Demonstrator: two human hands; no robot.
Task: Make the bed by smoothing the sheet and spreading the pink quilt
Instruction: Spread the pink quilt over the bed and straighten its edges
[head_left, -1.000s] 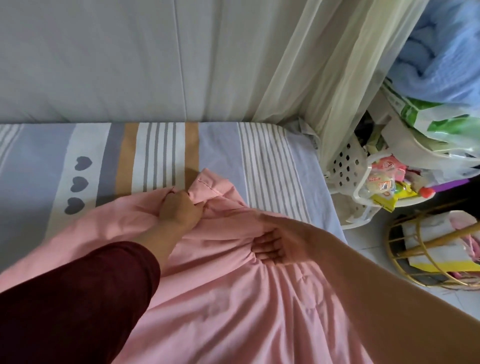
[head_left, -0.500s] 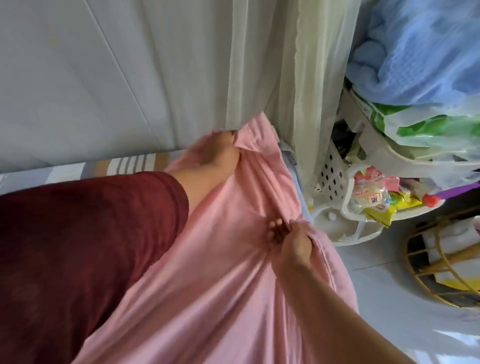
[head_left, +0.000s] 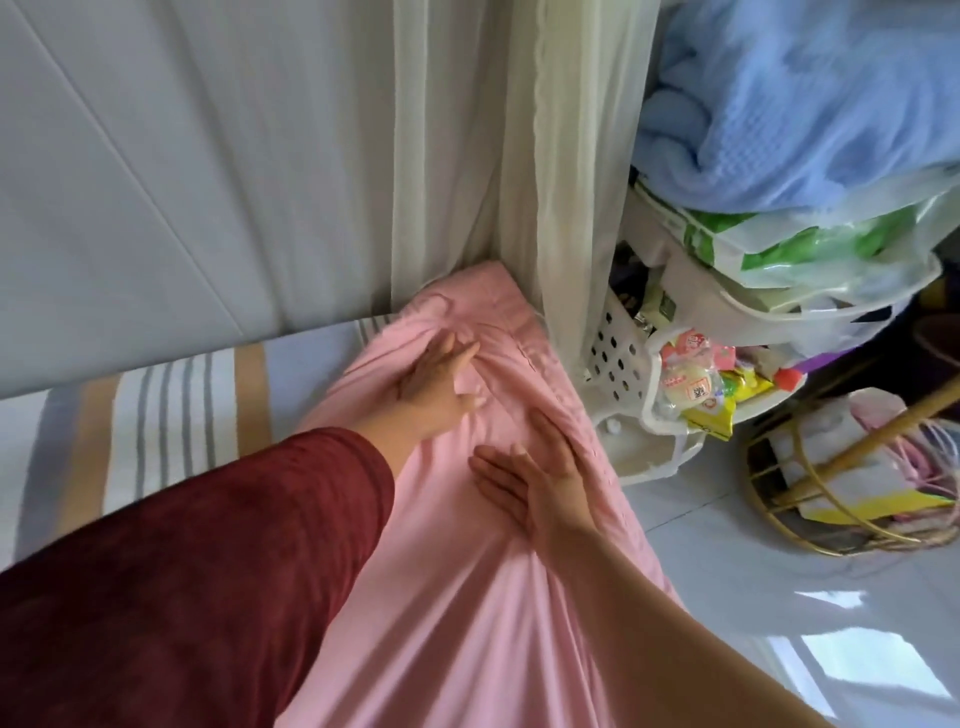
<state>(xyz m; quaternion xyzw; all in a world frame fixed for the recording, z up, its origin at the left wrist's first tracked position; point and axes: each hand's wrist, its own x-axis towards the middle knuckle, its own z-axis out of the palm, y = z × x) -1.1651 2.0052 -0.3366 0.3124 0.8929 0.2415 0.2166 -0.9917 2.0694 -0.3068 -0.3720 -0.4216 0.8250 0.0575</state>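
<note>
The pink quilt (head_left: 467, 597) lies along the bed's right side, its corner reaching the far right corner of the bed by the curtain. My left hand (head_left: 436, 382) lies flat on the wrinkled quilt near that corner, fingers spread. My right hand (head_left: 535, 478) presses flat on the quilt a little nearer, close to the bed's right edge. The striped sheet (head_left: 171, 415), grey, white and tan, shows to the left of the quilt. My dark red sleeve hides the near part of the sheet.
A sheer cream curtain (head_left: 519, 156) hangs at the bed's far right corner against the white padded wall (head_left: 182, 156). Right of the bed stand a white perforated basket (head_left: 618, 348) with snack packets, bags, a blue blanket (head_left: 805, 93) and a gold wire basket (head_left: 852, 499) on the tiled floor.
Both hands have let go of the bunched quilt and now lie flat on it. The quilt's corner has been laid down at the bed's far right corner.
</note>
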